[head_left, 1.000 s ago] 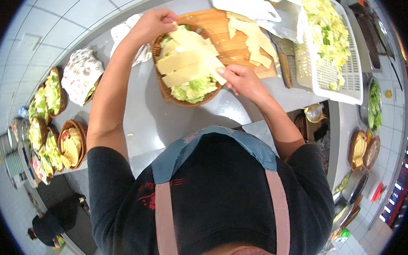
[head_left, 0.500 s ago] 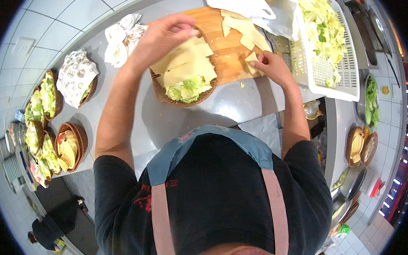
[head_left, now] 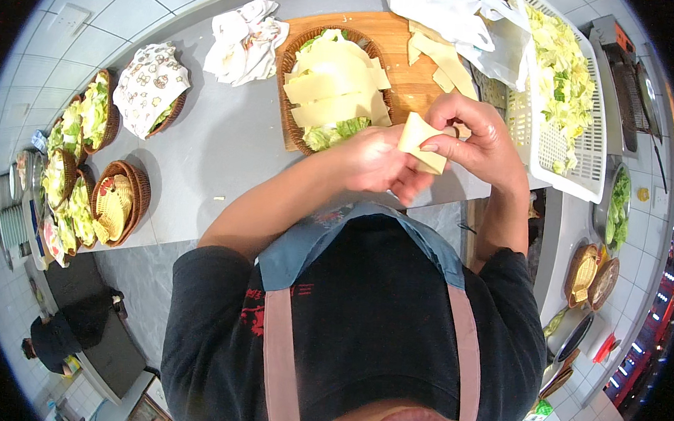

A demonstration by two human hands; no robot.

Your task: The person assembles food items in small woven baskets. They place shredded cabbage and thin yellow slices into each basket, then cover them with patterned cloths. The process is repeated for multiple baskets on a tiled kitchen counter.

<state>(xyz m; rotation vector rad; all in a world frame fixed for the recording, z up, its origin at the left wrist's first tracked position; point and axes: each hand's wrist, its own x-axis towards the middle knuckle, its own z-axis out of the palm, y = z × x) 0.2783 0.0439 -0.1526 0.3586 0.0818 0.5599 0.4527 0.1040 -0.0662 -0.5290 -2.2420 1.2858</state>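
Observation:
My right hand (head_left: 476,140) pinches a folded, pale yellow tofu sheet (head_left: 423,145) between thumb and fingers, in front of my body at the counter's near edge. Against the sheet's left side, my left hand (head_left: 375,163) is turned palm up with its fingers apart, slightly blurred; the sheet covers part of it. Beyond my left hand stands an oval wicker basket (head_left: 286,66) lined with lettuce (head_left: 328,135), more of these sheets (head_left: 336,95) lying in overlapping layers on top. The basket rests on a wooden cutting board (head_left: 393,52), where loose sheets (head_left: 446,61) lie at the right.
A white plastic crate (head_left: 587,160) of chopped lettuce stands at the right, beside a white plastic bag (head_left: 442,12). Crumpled cloth (head_left: 247,43), a cloth-covered basket (head_left: 151,87) and stacked baskets (head_left: 138,198) are at the left. A person (head_left: 67,333) is visible far lower left.
My left hand has come down from over the basket to meet my right hand. My right hand has lifted the tofu sheet off the board toward me. The view has shifted.

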